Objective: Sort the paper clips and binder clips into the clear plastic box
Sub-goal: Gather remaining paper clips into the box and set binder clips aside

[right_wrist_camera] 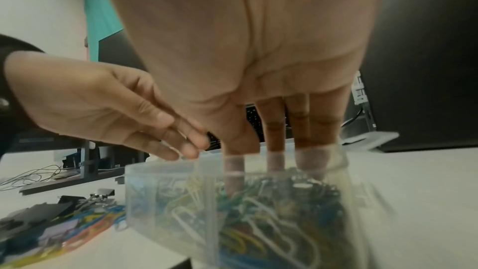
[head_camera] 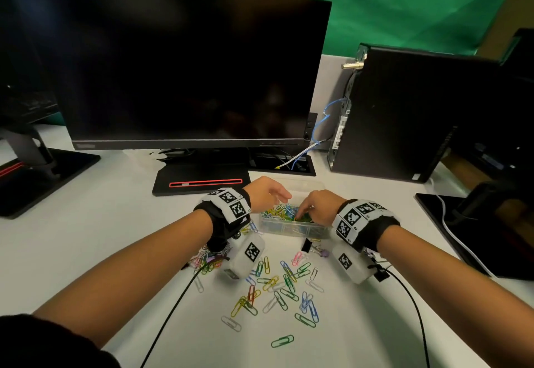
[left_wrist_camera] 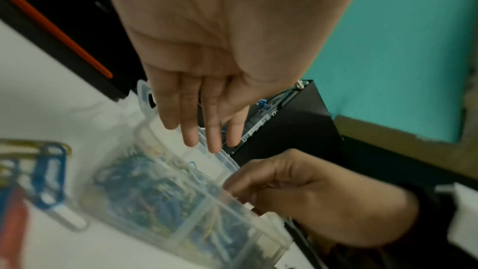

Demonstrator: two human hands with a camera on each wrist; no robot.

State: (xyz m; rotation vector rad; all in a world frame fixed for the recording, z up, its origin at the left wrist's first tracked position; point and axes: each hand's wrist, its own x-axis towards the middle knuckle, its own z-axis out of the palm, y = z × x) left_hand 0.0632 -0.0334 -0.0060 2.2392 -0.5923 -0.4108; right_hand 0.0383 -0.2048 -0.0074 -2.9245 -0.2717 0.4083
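Note:
The clear plastic box (head_camera: 289,227) sits mid-table with coloured paper clips heaped in its compartments. My left hand (head_camera: 284,195) hovers over the box's left side with its fingers straight and holds nothing; the left wrist view shows its fingers (left_wrist_camera: 190,132) just above the rim. My right hand (head_camera: 303,213) reaches down into the right compartment. Its fingertips (right_wrist_camera: 275,163), blurred through the box wall (right_wrist_camera: 168,201), touch the clips there. Loose paper clips (head_camera: 284,289) lie scattered in front of the box. A black binder clip (head_camera: 307,244) stands just before it.
A dark monitor (head_camera: 185,72) and its base (head_camera: 202,179) stand behind the box. A black computer tower (head_camera: 404,113) is at the back right. A pile of clips (head_camera: 208,260) lies under my left wrist, with more binder clips (right_wrist_camera: 88,199) beside the box. Sensor cables trail over the table.

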